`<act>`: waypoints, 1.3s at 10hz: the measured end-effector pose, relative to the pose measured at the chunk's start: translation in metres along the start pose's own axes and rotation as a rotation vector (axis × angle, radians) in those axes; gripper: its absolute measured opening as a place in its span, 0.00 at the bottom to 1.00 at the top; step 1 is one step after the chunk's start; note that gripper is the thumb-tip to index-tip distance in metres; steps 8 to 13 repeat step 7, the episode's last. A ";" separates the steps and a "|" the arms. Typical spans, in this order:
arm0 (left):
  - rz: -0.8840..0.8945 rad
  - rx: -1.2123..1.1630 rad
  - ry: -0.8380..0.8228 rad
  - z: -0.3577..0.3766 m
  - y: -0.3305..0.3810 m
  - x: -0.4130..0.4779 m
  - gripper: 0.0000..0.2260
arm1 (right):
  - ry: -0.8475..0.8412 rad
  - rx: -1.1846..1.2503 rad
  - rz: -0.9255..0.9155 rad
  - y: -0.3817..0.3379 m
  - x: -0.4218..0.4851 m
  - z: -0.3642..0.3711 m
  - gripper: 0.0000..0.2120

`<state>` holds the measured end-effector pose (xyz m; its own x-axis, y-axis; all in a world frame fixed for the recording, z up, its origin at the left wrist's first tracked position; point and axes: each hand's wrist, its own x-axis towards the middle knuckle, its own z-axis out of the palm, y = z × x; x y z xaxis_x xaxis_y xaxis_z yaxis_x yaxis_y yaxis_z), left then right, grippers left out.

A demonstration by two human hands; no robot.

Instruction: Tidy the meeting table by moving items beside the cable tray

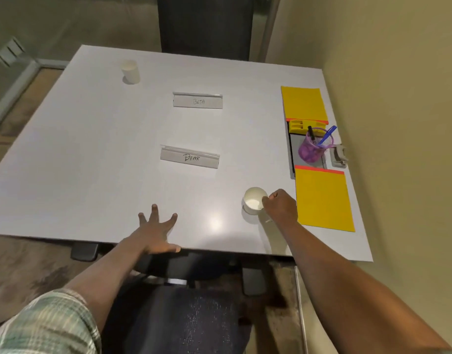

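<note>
A white paper cup (253, 201) stands upright near the table's front right, and my right hand (281, 204) is closed on its right rim. My left hand (157, 229) lies flat on the table's front edge with fingers spread, holding nothing. A second white cup (130, 72) stands at the far left. Two clear name plates rest mid-table: "BETA" (197, 100) further back and "BEAR" (190, 157) nearer. The grey cable tray (295, 146) is recessed along the right edge, with a purple mesh pen pot (313, 149) standing in it.
Two yellow pads (323, 199) (302, 102) lie at the tray's near and far ends. A yellow organiser (299, 127) and a grey stapler-like item (338, 155) sit by the pot. The wall runs close on the right. Office chairs stand at the far side (207, 24) and below me.
</note>
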<state>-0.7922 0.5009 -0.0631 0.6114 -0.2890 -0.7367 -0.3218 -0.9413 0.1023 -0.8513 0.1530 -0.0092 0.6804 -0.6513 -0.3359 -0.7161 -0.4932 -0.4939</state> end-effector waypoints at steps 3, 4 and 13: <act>-0.031 -0.021 0.003 -0.001 0.001 -0.001 0.47 | -0.041 0.010 -0.028 0.003 0.013 0.002 0.13; -0.036 -0.016 -0.006 -0.002 0.003 -0.003 0.48 | -0.022 0.021 -0.033 0.007 0.006 0.001 0.18; -0.012 -0.087 -0.032 -0.025 0.019 -0.018 0.38 | 0.093 0.065 -0.049 0.017 -0.052 -0.011 0.20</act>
